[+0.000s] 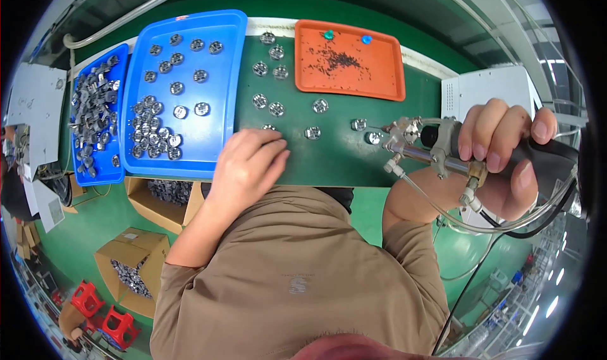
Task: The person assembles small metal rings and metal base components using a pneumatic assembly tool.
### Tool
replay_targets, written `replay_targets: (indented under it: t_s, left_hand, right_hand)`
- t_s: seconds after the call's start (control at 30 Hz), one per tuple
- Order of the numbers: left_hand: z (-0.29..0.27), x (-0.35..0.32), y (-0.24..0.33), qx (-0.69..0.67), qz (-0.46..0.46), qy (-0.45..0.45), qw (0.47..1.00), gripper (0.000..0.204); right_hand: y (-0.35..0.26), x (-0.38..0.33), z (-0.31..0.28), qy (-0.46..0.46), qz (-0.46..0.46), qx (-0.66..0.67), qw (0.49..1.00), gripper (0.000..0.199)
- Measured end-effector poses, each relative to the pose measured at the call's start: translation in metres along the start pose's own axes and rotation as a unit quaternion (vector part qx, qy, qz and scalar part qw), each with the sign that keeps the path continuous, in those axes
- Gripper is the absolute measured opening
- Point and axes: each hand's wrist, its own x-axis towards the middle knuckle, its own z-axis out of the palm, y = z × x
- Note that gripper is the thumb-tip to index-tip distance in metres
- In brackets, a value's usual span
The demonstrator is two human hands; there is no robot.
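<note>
My left hand point(248, 165) rests at the bench's near edge, palm down, its fingers curled together. Just beyond its knuckles a small round metal part point(269, 127) partly shows; what the fingertips hold, if anything, is hidden. On the right, my right hand point(502, 146) is wrapped round the black grip of a power tool point(452, 160) with metal cylinders, a brass fitting and clear hoses. The tool's front end points left, close to another metal part point(374, 138). More such parts, like this one point(313, 132), lie spaced out on the green bench point(341, 164) between my hands.
A blue tray point(202, 146) holds several round metal parts; a narrower blue tray point(118, 176) beside it holds a pile of grey parts. An orange tray point(386, 85) contains tiny dark pieces. Cardboard boxes point(131, 238) and red stools point(120, 328) stand on the floor; a white case point(490, 85) sits right.
</note>
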Motion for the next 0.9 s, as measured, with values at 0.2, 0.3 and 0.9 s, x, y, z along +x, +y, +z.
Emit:
replay_targets:
  t_s: [0.2, 0.3, 0.9]
  left_hand:
    - [0.035, 0.014, 0.014, -0.114, 0.083, -0.071, 0.988, 0.023]
    - [0.033, 0.023, 0.005, -0.068, 0.095, -0.078, 0.990, 0.021]
    - [0.053, 0.031, -0.006, 0.063, 0.105, -0.097, 0.988, 0.014]
  right_hand:
    - [0.010, -0.001, -0.003, -0.010, -0.033, 0.026, 0.999, 0.037]
    - [0.011, 0.000, -0.003, -0.001, -0.034, 0.010, 0.999, 0.038]
    - [0.022, 0.006, -0.019, -0.077, -0.048, 0.037, 0.995, 0.046]
